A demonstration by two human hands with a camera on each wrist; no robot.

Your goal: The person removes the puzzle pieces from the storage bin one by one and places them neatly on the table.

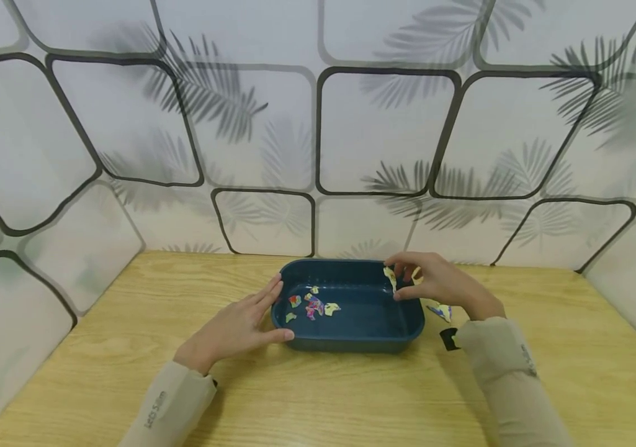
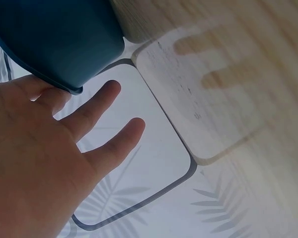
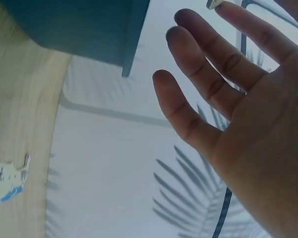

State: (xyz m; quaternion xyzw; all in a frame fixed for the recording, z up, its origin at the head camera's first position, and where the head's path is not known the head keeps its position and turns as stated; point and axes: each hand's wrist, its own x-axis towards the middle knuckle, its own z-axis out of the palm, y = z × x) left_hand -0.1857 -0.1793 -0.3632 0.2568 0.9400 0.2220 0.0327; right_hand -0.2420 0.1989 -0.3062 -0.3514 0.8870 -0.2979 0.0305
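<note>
A dark blue rectangular tub (image 1: 351,344) stands on the wooden table. My left hand (image 1: 236,323) rests against its left end, fingers along the side and thumb over the front rim. Two of its fingers stretch out straight past the rim in the left wrist view. Above the tub's right end, my right hand (image 1: 435,282) pinches a pale torn scrap (image 1: 389,279) between thumb and forefinger. The other fingers are spread in the right wrist view, where only the edge of that scrap shows. Several small coloured scraps (image 1: 314,304) lie inside the tub on the left.
Another scrap (image 1: 442,312) with blue edging lies on the table right of the tub, beneath my right wrist. A pale yellow scrap (image 1: 417,274) shows partly behind the right hand. The leaf-patterned wall (image 1: 370,136) rises directly behind the table.
</note>
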